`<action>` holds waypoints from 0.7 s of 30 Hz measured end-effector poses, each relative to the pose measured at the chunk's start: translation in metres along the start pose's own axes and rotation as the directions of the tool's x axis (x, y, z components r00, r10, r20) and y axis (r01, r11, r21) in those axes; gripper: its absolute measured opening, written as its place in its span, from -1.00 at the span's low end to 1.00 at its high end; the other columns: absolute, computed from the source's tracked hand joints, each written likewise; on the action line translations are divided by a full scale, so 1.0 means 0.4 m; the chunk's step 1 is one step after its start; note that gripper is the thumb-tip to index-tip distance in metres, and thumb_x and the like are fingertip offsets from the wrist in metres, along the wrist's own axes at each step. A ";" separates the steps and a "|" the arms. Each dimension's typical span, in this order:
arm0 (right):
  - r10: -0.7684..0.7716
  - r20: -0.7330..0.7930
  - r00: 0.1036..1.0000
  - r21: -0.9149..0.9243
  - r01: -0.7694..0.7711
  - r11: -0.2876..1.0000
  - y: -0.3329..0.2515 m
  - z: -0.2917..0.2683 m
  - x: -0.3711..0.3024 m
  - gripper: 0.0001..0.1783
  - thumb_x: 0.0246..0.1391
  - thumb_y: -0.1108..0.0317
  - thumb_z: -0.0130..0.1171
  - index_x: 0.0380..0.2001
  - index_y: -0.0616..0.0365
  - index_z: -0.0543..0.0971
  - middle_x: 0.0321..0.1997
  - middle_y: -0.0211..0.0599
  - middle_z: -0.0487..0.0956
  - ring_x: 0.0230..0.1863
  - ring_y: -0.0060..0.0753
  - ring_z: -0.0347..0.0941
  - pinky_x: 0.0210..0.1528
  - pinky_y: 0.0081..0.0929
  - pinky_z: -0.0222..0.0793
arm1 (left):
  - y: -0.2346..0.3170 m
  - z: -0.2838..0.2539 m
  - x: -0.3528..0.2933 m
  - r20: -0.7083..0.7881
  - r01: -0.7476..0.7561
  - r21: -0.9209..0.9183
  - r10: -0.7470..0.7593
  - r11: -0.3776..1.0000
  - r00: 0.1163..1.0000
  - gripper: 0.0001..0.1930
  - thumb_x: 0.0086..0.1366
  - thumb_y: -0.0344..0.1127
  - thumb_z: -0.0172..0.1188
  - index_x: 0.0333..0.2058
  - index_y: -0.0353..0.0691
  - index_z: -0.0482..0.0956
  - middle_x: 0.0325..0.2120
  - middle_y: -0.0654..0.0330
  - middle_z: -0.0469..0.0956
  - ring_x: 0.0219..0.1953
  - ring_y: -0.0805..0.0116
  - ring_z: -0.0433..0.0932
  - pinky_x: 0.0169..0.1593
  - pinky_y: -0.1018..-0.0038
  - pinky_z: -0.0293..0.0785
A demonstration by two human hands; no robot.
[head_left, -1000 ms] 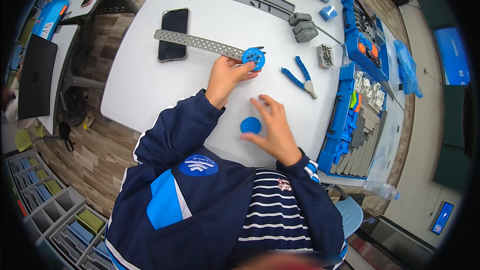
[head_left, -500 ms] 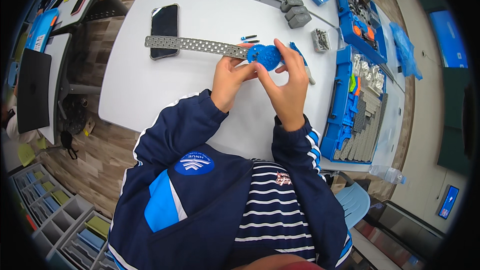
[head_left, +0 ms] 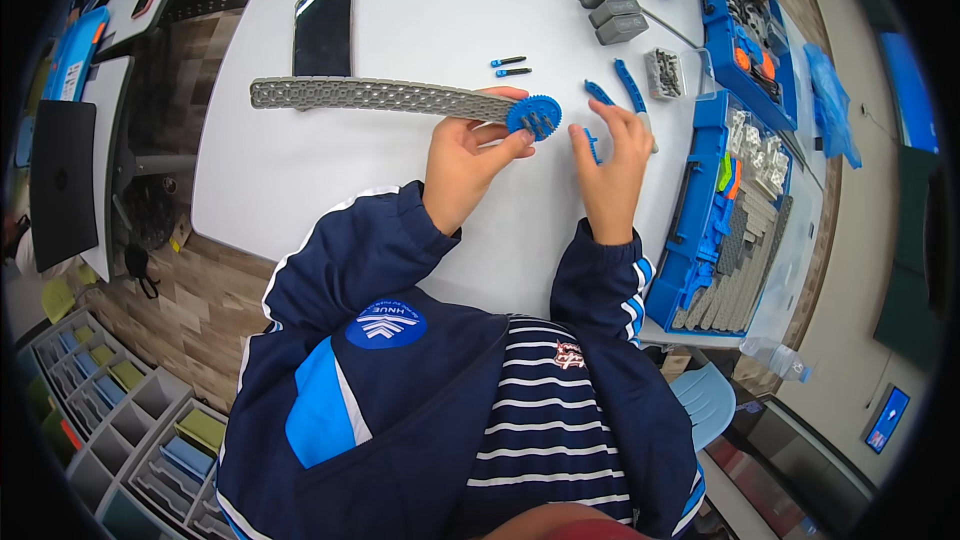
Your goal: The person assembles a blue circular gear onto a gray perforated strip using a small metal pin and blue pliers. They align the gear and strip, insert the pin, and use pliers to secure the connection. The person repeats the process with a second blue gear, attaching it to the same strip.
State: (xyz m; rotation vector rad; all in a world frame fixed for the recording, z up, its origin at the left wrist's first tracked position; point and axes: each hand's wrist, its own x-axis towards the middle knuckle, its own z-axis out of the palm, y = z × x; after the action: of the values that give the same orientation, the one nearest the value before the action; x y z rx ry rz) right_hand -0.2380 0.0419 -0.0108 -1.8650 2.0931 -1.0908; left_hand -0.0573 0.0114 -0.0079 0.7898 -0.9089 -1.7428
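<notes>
Two hands hold blue gears above a white table.
The left hand grips a grey perforated beam near its end, where a first gear sits with dark pins standing out. The right hand holds a second gear, seen almost from its edge, apart from the first. The beam passes over the lower end of a phone; blue-handled pliers lie partly behind the right hand, near an open blue case.

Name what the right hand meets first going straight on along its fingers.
Probably the blue-handled pliers, just beyond the right hand; its height is unclear, so it might pass above them.
</notes>
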 end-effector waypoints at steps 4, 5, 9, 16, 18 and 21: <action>0.096 0.215 0.972 0.609 -0.210 0.765 -0.053 -0.017 0.010 -0.61 0.22 0.28 0.23 0.05 0.24 0.56 0.06 -0.20 0.53 0.08 -0.35 0.44 0.10 -0.43 0.35 | -0.003 -0.005 0.001 0.026 0.045 -0.008 -0.044 0.999 0.999 -0.58 0.24 -0.60 0.21 0.08 -0.39 0.41 -0.03 0.08 0.51 -0.03 0.29 0.59 -0.03 0.39 0.63; 0.112 0.277 0.954 0.672 -0.276 0.687 -0.062 -0.016 0.009 -0.60 0.24 0.26 0.21 0.06 0.28 0.55 0.05 -0.21 0.53 0.06 -0.38 0.45 0.09 -0.44 0.37 | -0.003 -0.006 0.000 0.045 0.060 -0.003 -0.060 0.998 0.997 -0.57 0.25 -0.59 0.21 0.10 -0.37 0.40 -0.03 0.08 0.51 -0.02 0.28 0.59 -0.01 0.37 0.63; 0.123 0.440 0.890 0.773 -0.445 0.453 -0.072 -0.005 0.000 -0.55 0.26 0.24 0.21 0.08 0.36 0.51 -0.02 -0.22 0.57 0.00 -0.44 0.48 0.05 -0.45 0.42 | -0.002 -0.003 0.000 0.080 0.075 -0.002 -0.075 0.997 0.994 -0.60 0.25 -0.60 0.20 0.07 -0.40 0.42 -0.03 0.06 0.52 -0.03 0.27 0.59 -0.01 0.38 0.63; 0.133 0.407 0.904 0.804 -0.424 0.417 -0.076 -0.002 -0.012 -0.58 0.22 0.32 0.25 0.04 0.40 0.50 -0.10 -0.15 0.61 -0.08 -0.38 0.55 -0.07 -0.44 0.56 | 0.015 -0.004 -0.005 0.100 0.108 0.010 -0.108 0.994 0.989 -0.61 0.25 -0.61 0.18 0.07 -0.42 0.43 -0.06 0.03 0.55 -0.06 0.24 0.62 -0.07 0.41 0.66; 0.142 0.405 0.903 0.816 -0.427 0.389 -0.086 -0.002 -0.014 -0.59 0.22 0.34 0.24 0.03 0.40 0.50 -0.09 -0.12 0.61 -0.11 -0.36 0.57 -0.12 -0.43 0.61 | 0.019 -0.005 -0.009 0.096 0.109 0.010 -0.109 0.994 0.989 -0.60 0.25 -0.60 0.19 0.07 -0.43 0.43 -0.07 0.03 0.56 -0.09 0.24 0.63 -0.13 0.45 0.67; 0.153 0.412 0.898 0.817 -0.438 0.375 -0.097 0.000 -0.014 -0.62 0.23 0.37 0.22 0.03 0.40 0.50 -0.08 -0.10 0.60 -0.13 -0.34 0.59 -0.18 -0.42 0.65 | 0.018 -0.009 -0.012 0.094 0.109 0.009 -0.110 0.994 0.989 -0.60 0.24 -0.59 0.21 0.07 -0.42 0.45 -0.09 0.03 0.58 -0.12 0.26 0.64 -0.25 0.52 0.66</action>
State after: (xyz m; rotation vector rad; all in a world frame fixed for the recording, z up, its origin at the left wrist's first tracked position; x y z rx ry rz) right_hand -0.2053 0.0481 0.0098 -0.9372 1.1390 -1.3490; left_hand -0.0495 0.0135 -0.0028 0.7773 -0.9470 -1.8884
